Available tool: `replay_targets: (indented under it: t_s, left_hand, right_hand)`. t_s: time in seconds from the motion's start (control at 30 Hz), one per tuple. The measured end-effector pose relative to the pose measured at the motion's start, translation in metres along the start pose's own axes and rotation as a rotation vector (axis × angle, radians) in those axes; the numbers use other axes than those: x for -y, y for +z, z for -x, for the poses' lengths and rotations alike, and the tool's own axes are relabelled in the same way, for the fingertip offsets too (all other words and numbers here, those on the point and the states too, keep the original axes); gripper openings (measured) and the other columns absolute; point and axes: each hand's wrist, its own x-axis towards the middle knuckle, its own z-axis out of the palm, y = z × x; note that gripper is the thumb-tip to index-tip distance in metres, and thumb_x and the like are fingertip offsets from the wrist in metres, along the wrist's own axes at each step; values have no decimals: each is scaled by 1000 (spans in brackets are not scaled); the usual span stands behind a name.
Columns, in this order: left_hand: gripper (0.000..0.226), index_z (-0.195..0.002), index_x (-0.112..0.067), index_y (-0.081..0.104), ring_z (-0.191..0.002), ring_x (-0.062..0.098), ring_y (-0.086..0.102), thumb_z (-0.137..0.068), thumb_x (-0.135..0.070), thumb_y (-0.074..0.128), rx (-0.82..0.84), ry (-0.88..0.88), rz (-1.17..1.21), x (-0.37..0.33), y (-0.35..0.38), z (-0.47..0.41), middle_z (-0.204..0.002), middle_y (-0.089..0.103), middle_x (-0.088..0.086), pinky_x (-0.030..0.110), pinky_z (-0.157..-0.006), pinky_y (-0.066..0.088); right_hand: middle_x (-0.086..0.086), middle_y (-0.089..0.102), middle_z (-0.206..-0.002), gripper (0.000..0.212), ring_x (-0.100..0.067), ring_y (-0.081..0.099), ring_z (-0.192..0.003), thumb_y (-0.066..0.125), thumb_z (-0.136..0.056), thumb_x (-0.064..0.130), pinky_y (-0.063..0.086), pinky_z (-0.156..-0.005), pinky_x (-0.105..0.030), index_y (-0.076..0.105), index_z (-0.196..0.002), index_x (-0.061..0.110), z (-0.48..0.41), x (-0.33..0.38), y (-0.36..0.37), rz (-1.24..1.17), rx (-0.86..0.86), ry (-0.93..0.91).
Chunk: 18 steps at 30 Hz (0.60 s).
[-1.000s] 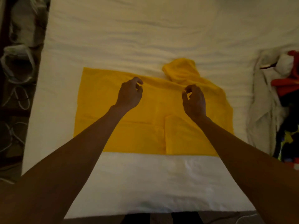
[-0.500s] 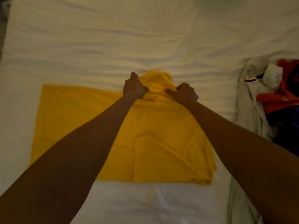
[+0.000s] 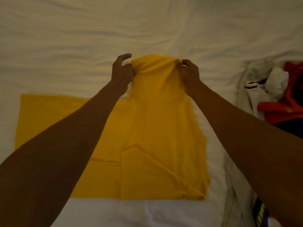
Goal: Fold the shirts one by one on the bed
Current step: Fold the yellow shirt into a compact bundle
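Wrinkled white bed (image 3: 147,30); bright yellow cotton shirt (image 3: 155,136) lying part-folded on it; heaped white and red clothes (image 3: 270,89) right of the shirt; left hand (image 3: 122,71), right hand (image 3: 188,74), fingers (image 3: 177,62) clamped on its raised sleeve end: sleeve fold in hand, next likely laying it inward, flat.

shirt (image 3: 164,128): plain yellow
bed sheet (image 3: 65,38): plain off-white
clothes pile (image 3: 275,82), far right: white, red-orange, dark blue
garment (image 3: 260,215), near right: black with yellow-green stripes
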Motion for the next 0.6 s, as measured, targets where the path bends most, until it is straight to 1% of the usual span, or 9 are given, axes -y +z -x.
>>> replay_targets:
  t_s: [0.07,0.13,0.2,0.27,0.3,0.43,0.47,0.53,0.6]
  left_hand:
    - [51,-133,-21,55,-76,19,55,-88,4,54,15,-105,17,2,6,-4,-117,55,11,37,-68,48]
    - [51,-131,-18,54,-81,24,57,-84,-4,70,64,-186,61,1,10,-5,-113,57,14,36,-68,48]
    - [52,-127,-15,56,-98,28,61,-81,-12,80,91,-169,35,-1,12,-9,-120,59,15,41,-79,56]
    - [47,-121,-13,61,-107,31,61,-79,-8,80,74,-92,-17,-5,14,-13,-124,60,15,44,-87,57]
    - [44,-119,-13,63,-106,30,62,-79,-5,78,64,-57,-32,-6,14,-16,-123,61,16,41,-84,57]
    - [46,-117,-19,65,-88,22,63,-78,6,70,28,-4,-96,-7,14,-25,-122,63,17,31,-67,52]
    - [45,-116,-18,65,-88,21,62,-78,4,70,14,-21,-109,-6,13,-28,-123,62,16,32,-68,53]
    - [43,-117,-16,65,-100,25,61,-77,-4,78,29,-81,-138,-7,14,-31,-123,61,12,38,-82,56]
    - [48,-118,-13,64,-107,26,58,-74,-11,85,69,-92,-224,-7,13,-33,-124,59,9,38,-88,54]
  right_hand:
    - [-8,61,-117,31,-26,55,-104,60,-98,32,48,-86,-38,64,-122,13,-2,0,0,-25,-10,9]
    - [-11,61,-118,40,-28,57,-105,68,-92,34,49,-85,-41,64,-123,10,-7,1,1,-77,12,82]
    - [-11,59,-120,64,-28,55,-104,75,-82,46,48,-87,-41,58,-129,5,-9,8,4,-29,100,178]
    - [-14,56,-128,85,-31,55,-114,76,-77,55,48,-97,-46,49,-136,0,-12,14,7,112,182,216]
    - [-17,57,-132,83,-33,56,-118,75,-79,53,47,-99,-47,50,-136,-2,-13,17,9,171,182,184]
    - [-16,64,-124,36,-31,58,-115,66,-94,26,49,-96,-42,64,-123,4,-22,25,15,171,37,-43]
    - [-13,65,-121,29,-30,59,-113,63,-95,17,50,-95,-41,65,-122,7,-25,26,16,127,20,-60]
    - [-9,65,-114,28,-28,60,-110,63,-92,9,52,-94,-41,66,-120,9,-31,28,15,70,17,-56]
    - [-10,63,-119,37,-27,60,-109,72,-88,15,52,-96,-42,64,-123,9,-36,29,14,71,69,-3]
